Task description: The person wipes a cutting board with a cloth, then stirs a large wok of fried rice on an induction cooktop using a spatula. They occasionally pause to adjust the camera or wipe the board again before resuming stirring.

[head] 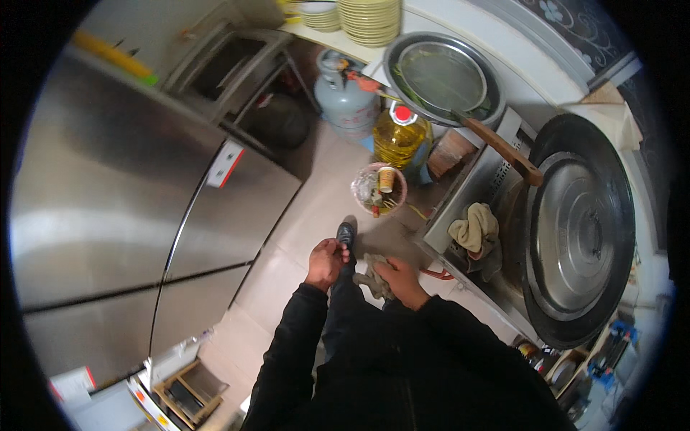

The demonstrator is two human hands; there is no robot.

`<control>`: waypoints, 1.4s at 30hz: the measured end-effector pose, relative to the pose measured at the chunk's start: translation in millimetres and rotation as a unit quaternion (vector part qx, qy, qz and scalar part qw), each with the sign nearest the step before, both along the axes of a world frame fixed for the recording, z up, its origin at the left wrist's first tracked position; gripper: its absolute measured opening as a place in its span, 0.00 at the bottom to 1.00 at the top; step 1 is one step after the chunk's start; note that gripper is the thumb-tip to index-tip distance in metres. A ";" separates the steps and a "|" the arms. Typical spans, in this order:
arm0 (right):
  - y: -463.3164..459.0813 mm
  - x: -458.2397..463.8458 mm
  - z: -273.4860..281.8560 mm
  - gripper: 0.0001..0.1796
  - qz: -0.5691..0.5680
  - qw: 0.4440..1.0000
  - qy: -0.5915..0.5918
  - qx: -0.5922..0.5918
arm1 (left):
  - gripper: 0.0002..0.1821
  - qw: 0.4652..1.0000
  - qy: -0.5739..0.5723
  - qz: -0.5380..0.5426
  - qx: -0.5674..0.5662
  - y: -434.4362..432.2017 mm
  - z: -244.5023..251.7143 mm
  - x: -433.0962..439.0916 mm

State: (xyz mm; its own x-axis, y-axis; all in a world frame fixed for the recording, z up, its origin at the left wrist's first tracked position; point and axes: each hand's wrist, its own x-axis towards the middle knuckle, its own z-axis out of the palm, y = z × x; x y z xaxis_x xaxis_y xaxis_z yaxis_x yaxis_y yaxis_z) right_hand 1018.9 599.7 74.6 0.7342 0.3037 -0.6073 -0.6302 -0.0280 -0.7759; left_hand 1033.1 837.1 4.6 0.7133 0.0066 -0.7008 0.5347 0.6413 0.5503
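Note:
My right hand (pixel 403 281) grips a crumpled grey-beige rag (pixel 372 277) in front of my body. Palm up and fingers curled, my left hand (pixel 325 263) is a short way left of the rag, apart from it. Whether anything small lies inside those fingers cannot be seen. Below the hands is the tiled floor (pixel 277 280), with one black shoe (pixel 346 233) showing. To the right, on the steel stove (pixel 444 226), lies another bunched cloth (pixel 475 226). A large black wok (pixel 579 134) holds a domed metal lid (pixel 566 237) beside it.
A waste bin (pixel 356 188) full of rubbish stands ahead, near an oil jug (pixel 401 137) and a gas cylinder (pixel 345 102). A wooden handle (pixel 506 151) spans from the metal basin (pixel 396 89) to the wok. A steel refrigerator (pixel 108 204) fills the left; stacked plates (pixel 369 24) stand at the back.

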 end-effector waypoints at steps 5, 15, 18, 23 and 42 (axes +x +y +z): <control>-28.0 -4.1 -9.7 0.17 -0.132 0.984 0.082 -0.081 | 0.14 0.968 -0.062 -0.211 0.121 -14.7 -121.5 113.3; -16.2 -42.5 -25.7 0.18 -0.353 0.908 0.187 -0.123 | 0.39 0.941 0.233 -0.246 -0.010 -45.9 -200.9 267.2; 0.1 -44.4 -32.0 0.17 -0.321 0.896 0.243 -0.188 | 0.34 0.917 0.151 -0.363 0.067 -48.4 -198.4 272.5; 22.2 -27.3 -16.6 0.17 -0.385 0.886 0.238 -0.103 | 0.26 0.819 0.001 -0.528 0.224 -33.5 -200.5 276.1; 49.4 -12.9 9.6 0.18 -0.493 0.858 0.141 0.001 | 0.36 0.639 -0.217 -0.692 0.256 23.3 -188.2 294.5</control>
